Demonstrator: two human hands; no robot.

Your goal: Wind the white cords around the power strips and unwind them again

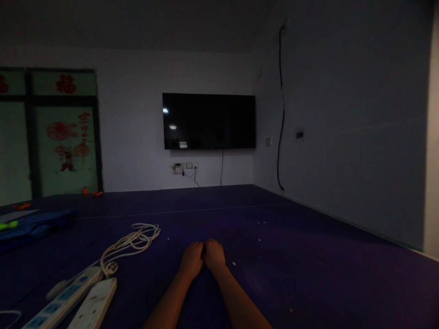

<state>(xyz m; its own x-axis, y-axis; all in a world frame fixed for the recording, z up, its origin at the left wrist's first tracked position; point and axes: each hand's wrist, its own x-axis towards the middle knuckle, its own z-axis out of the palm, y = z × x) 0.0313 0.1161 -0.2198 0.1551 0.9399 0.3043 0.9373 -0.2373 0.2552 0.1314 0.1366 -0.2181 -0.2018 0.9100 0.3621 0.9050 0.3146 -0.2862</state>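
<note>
My left hand and my right hand rest side by side on the dark purple surface, thumb sides touching or nearly so. Both are closed, with the fingers curled under and the knuckles forward. No object shows in either one, though the palms are hidden. To the left of my hands lie two white power strips, one with blue socket faces and one plain. A loosely coiled white cord trails beyond them, and a plug lies by their far ends.
A folded blue cloth lies at the far left, with small orange items farther back. White scraps dot the surface on the right. A wall-mounted television hangs ahead, and a black cable runs down the right wall.
</note>
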